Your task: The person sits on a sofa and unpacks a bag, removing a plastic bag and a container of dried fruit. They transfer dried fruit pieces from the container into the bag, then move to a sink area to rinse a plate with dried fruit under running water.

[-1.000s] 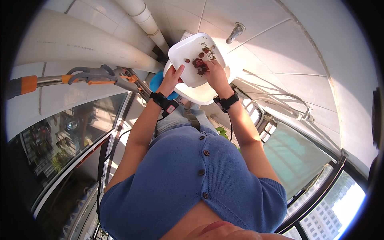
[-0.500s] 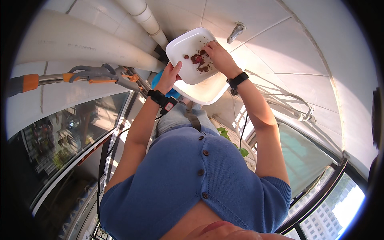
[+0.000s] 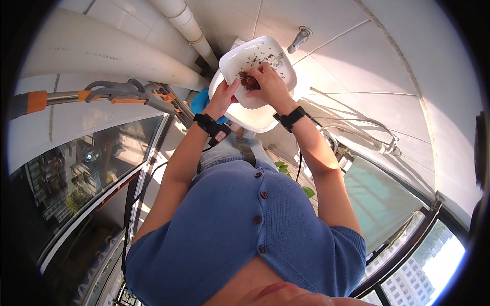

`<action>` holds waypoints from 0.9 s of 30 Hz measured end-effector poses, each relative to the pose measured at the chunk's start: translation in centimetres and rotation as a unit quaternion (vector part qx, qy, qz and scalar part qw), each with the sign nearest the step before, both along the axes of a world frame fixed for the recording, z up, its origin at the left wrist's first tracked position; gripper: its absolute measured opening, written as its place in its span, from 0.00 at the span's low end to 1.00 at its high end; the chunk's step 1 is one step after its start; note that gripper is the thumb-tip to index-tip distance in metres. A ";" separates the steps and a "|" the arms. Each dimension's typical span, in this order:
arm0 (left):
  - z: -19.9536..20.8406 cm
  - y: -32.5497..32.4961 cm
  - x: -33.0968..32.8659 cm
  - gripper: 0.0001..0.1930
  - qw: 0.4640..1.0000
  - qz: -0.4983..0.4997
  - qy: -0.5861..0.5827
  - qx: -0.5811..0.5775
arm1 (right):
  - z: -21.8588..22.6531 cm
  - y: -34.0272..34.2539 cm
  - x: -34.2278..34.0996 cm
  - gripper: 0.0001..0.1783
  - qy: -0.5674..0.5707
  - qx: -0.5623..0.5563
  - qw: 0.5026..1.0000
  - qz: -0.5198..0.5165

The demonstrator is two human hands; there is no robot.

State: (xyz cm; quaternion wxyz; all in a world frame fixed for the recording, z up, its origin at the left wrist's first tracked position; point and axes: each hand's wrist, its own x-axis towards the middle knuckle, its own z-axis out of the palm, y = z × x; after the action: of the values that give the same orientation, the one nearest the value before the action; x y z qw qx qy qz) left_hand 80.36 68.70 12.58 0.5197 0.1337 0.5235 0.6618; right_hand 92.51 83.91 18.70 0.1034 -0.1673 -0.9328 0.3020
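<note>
A white, rounded-square dish (image 3: 230, 64) is held tilted above a white washbasin (image 3: 258, 122). My left hand (image 3: 221, 98) grips its near left edge, thumb over the rim. Inside the dish, my right hand (image 3: 271, 87) has its fingers curled around a small heap of reddish-brown pieces (image 3: 248, 80). Their exact kind is too small to tell, and the fingers partly cover them. Small dark specks (image 3: 258, 57) are scattered over the far part of the dish, beside a small printed picture on its bottom.
A metal tap (image 3: 300, 39) juts from the tiled wall beyond the basin. White pipes (image 3: 190, 28) run along the left. A grey and orange mop handle (image 3: 92, 95) leans there. A blue container (image 3: 200, 102) sits beside the basin. At right are a hose (image 3: 377, 145) and a window.
My right hand has moved toward me and left, from the dish's far side onto the pieces, which are now bunched together. The dish has shifted slightly right and its tilt has changed.
</note>
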 end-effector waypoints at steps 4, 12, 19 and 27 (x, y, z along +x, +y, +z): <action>-0.1 0.0 0.2 0.25 1.000 -0.013 -0.009 0.014 | -1.1 -0.3 -0.9 0.31 0.063 0.047 0.997 0.007; 0.0 -0.8 -0.4 0.25 1.000 0.005 0.012 -0.002 | 0.9 2.2 1.1 0.27 0.070 -0.026 0.995 0.069; 0.7 -1.2 -1.0 0.24 0.998 0.031 0.054 0.006 | 0.8 3.6 2.4 0.27 0.074 -0.007 0.996 -0.056; 1.0 -1.1 -1.5 0.22 0.995 0.047 0.083 -0.001 | -0.3 2.5 4.6 0.26 0.200 -0.054 0.962 -0.180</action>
State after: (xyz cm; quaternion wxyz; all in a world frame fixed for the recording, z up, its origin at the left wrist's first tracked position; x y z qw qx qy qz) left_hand 78.82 67.61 13.63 0.4433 0.1627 0.5712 0.6714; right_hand 97.06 86.38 18.44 0.3307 -0.2738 -0.8300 0.3560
